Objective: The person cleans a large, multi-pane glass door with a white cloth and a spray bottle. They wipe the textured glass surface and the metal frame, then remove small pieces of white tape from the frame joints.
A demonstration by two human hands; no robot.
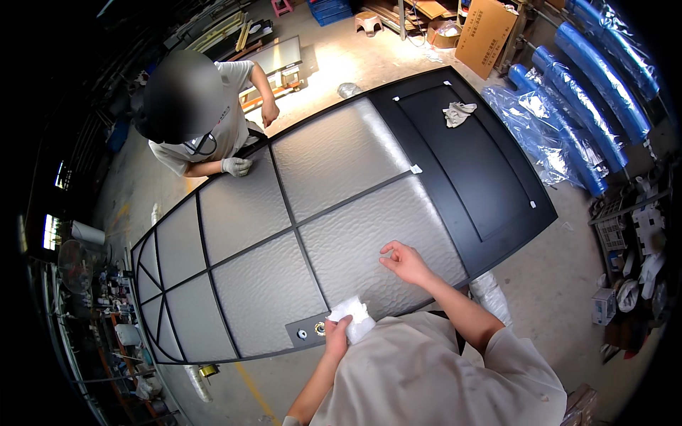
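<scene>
A large black-framed door (497,163) with textured glass panes (341,170) and dark dividing bars lies flat in front of me. My left hand (338,336) is closed on a crumpled white cloth (353,318) at the door's near edge. Right beside it, a lock plate (302,334) with round fittings is set into the frame. Over the near right pane, my right hand (406,263) is held with its fingers bent and a gap between thumb and forefinger, nothing visible in it. I cannot tell whether it touches the glass.
Across the door a person (206,121) leans in, one gloved hand (236,166) at its far edge. A pale rag (459,113) lies on the door's black panel. Blue film-wrapped lengths (579,99) stand at the right, near a cardboard box (486,35). Cluttered shelving (128,334) lines the left.
</scene>
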